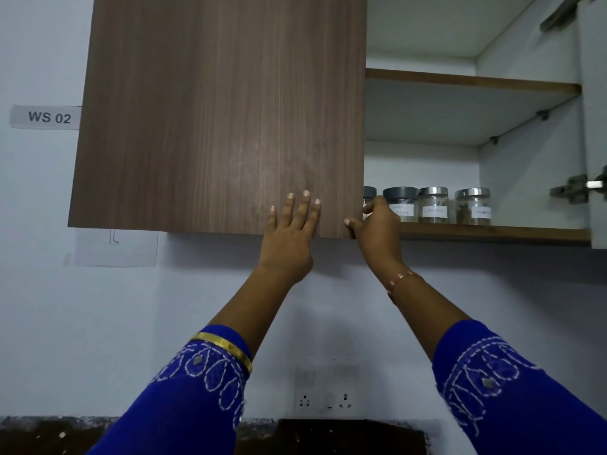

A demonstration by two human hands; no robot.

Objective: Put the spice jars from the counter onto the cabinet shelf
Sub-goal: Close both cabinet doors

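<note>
standing shelved, four clear labelled spice jars (433,205), seemingly.

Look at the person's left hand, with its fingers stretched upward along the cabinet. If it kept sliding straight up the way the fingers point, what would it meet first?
Only more of the wooden door. The left hand lies flat on it, and nothing else shows above the fingertips up to the picture's top edge.

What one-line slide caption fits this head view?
Left hand flat on the cabinet door, right hand gripping its edge, four spice jars on the lower shelf.
</note>
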